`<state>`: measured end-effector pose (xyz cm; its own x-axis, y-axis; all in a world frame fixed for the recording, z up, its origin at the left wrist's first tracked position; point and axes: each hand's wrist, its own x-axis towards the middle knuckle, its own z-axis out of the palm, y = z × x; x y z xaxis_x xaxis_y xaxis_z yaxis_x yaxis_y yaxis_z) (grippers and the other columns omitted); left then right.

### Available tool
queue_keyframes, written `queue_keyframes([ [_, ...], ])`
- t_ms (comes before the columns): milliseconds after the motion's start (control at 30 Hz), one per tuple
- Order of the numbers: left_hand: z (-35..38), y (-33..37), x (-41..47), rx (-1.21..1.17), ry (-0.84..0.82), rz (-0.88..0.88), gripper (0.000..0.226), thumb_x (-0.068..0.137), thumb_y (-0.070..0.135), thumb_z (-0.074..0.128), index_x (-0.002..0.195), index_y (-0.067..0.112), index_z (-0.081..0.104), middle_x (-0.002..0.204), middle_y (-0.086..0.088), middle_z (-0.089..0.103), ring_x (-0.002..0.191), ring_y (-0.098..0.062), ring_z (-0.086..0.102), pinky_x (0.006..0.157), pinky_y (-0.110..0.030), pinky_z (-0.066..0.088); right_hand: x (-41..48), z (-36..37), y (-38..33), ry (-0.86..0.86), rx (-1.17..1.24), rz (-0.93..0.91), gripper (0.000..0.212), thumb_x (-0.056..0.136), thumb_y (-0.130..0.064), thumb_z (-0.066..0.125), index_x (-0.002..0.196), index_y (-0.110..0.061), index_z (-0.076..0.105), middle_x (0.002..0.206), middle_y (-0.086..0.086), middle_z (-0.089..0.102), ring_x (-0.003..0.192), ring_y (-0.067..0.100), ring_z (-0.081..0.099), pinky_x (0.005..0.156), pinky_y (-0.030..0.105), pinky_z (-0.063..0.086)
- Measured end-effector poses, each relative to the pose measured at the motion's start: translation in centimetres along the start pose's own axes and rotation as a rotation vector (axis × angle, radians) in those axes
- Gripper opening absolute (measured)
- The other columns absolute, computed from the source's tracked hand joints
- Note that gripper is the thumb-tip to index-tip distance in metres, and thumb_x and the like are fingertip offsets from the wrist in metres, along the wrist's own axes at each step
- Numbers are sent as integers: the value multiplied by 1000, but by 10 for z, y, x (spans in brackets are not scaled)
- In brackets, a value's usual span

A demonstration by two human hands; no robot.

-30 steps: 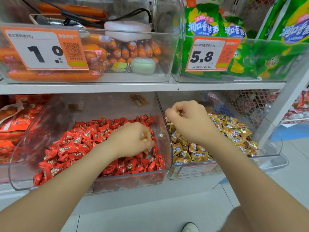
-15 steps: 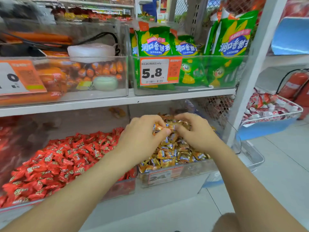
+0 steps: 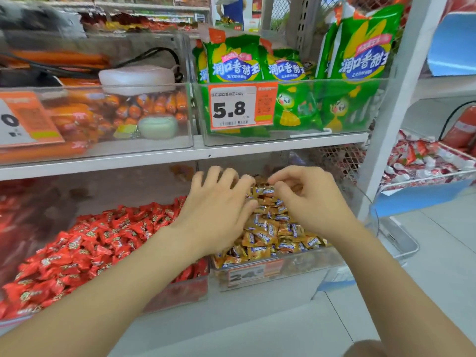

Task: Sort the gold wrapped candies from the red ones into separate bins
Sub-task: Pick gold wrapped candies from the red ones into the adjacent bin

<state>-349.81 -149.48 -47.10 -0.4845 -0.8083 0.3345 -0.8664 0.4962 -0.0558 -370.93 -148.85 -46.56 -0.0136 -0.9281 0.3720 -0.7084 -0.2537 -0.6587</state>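
Observation:
A pile of red wrapped candies (image 3: 103, 240) fills the clear bin (image 3: 180, 288) on the lower shelf at the left. Gold wrapped candies (image 3: 270, 233) fill the neighbouring clear bin (image 3: 304, 269) on its right. Both my hands hover over the back of the gold pile. My left hand (image 3: 219, 210) has its fingers spread and nearly straight, and holds nothing. My right hand (image 3: 306, 199) has loosely curled fingers, and I see nothing between them. A gold candy (image 3: 265, 190) lies just under the fingertips of both hands.
On the upper shelf stand a clear bin of orange sausages (image 3: 128, 109) and one of green snack bags (image 3: 296, 68) with a 5.8 price tag (image 3: 239, 106). A white shelf post (image 3: 394, 99) rises at the right; beyond it are a wire basket of red-white packs (image 3: 425, 163) and a fire extinguisher (image 3: 463, 127).
My left hand came from the red bin over to the gold bin. Both hands pinched gold candies there half a second ago; now the left has spread open and the right has loosened.

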Motion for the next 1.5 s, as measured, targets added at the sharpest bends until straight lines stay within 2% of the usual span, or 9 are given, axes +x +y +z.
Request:
queue_keyframes([
  [100,-3,-43,-32,-220,105,-176,24,88,13,48,107,27,51,101,5,50,97,-25,46,84,-44,44,-6,12,-34,-176,28,-71,19,100,-23,62,99,-34,78,76,-10,75,75,6,71,75,30,59],
  [267,40,-108,-41,-422,-196,-371,44,88,-9,50,95,27,73,101,9,72,104,-16,67,94,-27,50,-6,40,-66,-344,-80,-126,15,99,-26,63,95,-28,78,80,-11,75,78,4,69,78,28,57],
  [433,93,-125,-26,-301,-376,-121,32,98,7,61,122,26,70,123,3,64,119,-21,61,102,-38,49,6,56,-67,-247,-69,-25,17,98,-24,63,93,-31,78,68,-12,72,69,1,67,63,14,53],
  [600,93,-133,-20,-200,-556,-47,49,95,9,64,137,35,62,109,5,63,110,-23,63,89,-39,55,12,67,-69,-266,-87,-4,19,98,-22,62,93,-33,76,67,-6,73,68,8,68,61,11,50],
  [767,79,-140,-33,-138,-589,-100,9,90,32,74,92,26,68,89,7,64,90,-24,66,77,-36,57,11,69,-72,-255,-70,-20,21,97,-19,62,91,-33,76,67,-1,73,67,13,67,64,8,47],
  [1000,40,-154,-66,-392,-282,-146,23,101,28,62,91,27,42,78,7,61,74,-17,58,66,-37,46,-4,66,-96,-185,30,-197,23,92,-11,66,91,-31,78,76,-13,74,74,3,68,68,12,48],
  [1167,18,-164,-97,-450,-380,-114,23,96,15,47,98,38,51,89,9,60,85,-6,54,78,-35,45,-24,97,-121,-546,-106,-433,28,92,-7,64,102,-30,77,88,-13,76,80,8,71,77,20,54],
  [1300,13,-149,-113,-500,-540,11,22,96,53,61,116,46,65,88,5,59,89,-14,53,86,-24,41,-27,140,-124,-859,-593,-397,25,91,-12,66,108,-29,73,107,3,64,98,29,66,78,36,53],
  [1500,18,-157,-116,-89,-647,-46,48,81,77,66,121,51,70,97,14,36,102,-14,31,89,-38,30,-7,185,-108,-990,-713,-219,42,84,-13,79,125,-18,67,120,12,58,103,35,66,88,47,60],
])
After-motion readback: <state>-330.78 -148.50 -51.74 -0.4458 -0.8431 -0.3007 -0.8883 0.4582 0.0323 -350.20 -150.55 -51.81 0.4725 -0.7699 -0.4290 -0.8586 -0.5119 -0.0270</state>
